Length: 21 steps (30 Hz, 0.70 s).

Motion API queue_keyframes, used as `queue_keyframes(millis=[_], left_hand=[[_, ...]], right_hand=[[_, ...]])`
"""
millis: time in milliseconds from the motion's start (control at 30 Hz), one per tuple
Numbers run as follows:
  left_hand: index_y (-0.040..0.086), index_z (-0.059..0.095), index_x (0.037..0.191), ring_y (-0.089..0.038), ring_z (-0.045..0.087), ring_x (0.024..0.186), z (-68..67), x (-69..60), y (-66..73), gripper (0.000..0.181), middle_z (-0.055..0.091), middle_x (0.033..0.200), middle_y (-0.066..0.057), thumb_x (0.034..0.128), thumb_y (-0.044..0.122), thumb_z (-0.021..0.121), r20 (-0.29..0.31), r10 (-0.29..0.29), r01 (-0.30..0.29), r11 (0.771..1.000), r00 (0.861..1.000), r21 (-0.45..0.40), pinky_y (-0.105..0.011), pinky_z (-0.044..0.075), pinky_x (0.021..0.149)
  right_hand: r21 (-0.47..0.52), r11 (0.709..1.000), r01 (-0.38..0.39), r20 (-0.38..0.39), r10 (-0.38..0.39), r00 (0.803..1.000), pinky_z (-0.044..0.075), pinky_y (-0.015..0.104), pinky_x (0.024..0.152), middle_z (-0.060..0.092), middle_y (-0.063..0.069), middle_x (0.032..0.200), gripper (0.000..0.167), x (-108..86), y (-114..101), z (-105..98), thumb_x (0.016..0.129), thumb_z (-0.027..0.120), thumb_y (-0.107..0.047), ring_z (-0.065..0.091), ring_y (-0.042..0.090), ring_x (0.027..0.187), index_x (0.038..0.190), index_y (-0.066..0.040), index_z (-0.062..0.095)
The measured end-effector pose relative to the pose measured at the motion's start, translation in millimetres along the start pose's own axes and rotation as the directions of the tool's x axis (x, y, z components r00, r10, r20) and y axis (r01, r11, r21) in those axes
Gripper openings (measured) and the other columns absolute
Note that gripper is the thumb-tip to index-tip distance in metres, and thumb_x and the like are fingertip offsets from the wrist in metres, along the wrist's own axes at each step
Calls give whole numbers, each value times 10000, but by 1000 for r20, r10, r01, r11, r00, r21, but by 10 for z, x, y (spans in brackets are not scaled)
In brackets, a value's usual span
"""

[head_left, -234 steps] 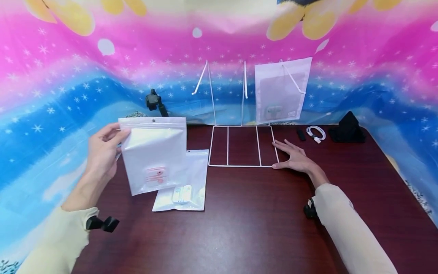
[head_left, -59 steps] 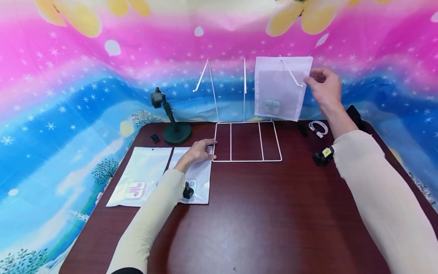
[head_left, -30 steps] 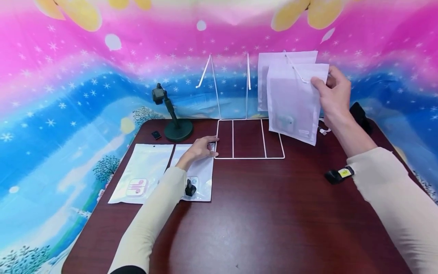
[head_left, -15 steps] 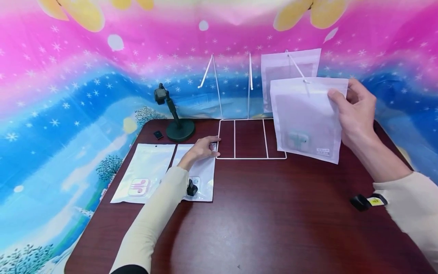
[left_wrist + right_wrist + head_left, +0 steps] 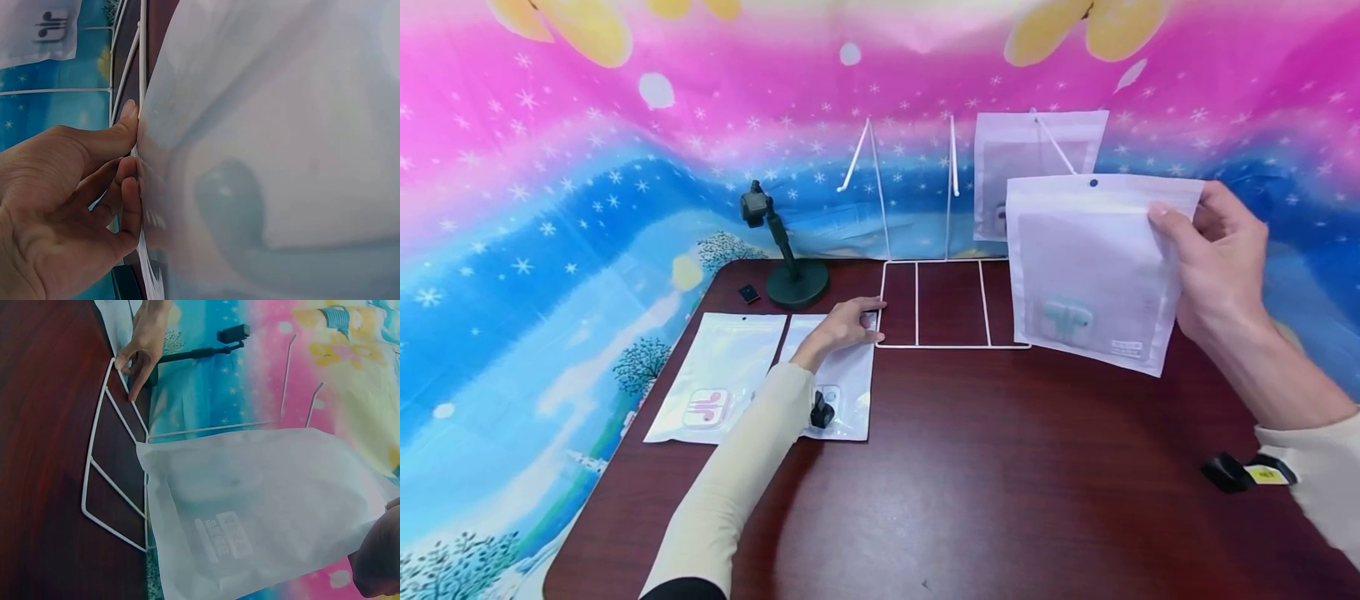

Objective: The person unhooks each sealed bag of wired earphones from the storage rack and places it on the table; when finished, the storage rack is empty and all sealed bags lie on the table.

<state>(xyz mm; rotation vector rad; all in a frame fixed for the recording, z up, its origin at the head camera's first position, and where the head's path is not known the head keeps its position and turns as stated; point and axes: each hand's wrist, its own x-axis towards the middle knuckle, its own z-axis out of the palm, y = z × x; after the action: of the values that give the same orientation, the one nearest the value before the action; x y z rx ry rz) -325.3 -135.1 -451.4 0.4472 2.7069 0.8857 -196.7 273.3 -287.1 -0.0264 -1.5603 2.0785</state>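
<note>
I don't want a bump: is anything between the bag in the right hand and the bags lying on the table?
Yes: the rack's flat base lies between, the left hand touches it, and the left sleeve crosses above the lying bags.

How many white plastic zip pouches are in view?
4: held pouch in the right hand; hanging pouch on the white wire rack; pink-earphone pouch and part-covered pouch side by side on the dark red table. More may hide behind the hanging pouch.
</note>
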Motion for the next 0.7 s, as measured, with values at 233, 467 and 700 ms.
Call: queue_keyframes(millis=[233, 467, 700], left_hand=[[147, 521, 1544, -218, 552, 917, 0, 4, -15, 669, 499, 1533, -116, 932, 114, 790, 0, -5, 5, 1000, 1000, -18, -361, 457, 957], [139, 516, 1547, -229, 550, 915, -17, -10, -6, 665, 567, 1392, -143, 938, 102, 780, -5, 3, -3, 1000, 1000, -25, -365, 465, 941], [143, 516, 1547, -216, 551, 907, -3, -6, -9, 662, 487, 1539, -114, 940, 107, 778, 5, -2, 3, 1000, 1000, -23, -371, 456, 961]], right_hand=[[33, 994, -104, 18, 104, 994, 594, 247, 595, 704, 45, 903, 347, -38, 40, -241, 858, 828, 12, 710, 152, 784, 1194, -37, 756], [-5, 953, -302, 59, 302, 951, 600, 274, 573, 731, -29, 898, 349, -46, 155, -555, 895, 792, 13, 741, 125, 732, 1203, -148, 771], [-107, 935, -339, 55, 346, 937, 580, 238, 572, 777, -85, 887, 288, 6, 399, -771, 912, 796, -50, 728, 89, 700, 1150, -210, 773]])
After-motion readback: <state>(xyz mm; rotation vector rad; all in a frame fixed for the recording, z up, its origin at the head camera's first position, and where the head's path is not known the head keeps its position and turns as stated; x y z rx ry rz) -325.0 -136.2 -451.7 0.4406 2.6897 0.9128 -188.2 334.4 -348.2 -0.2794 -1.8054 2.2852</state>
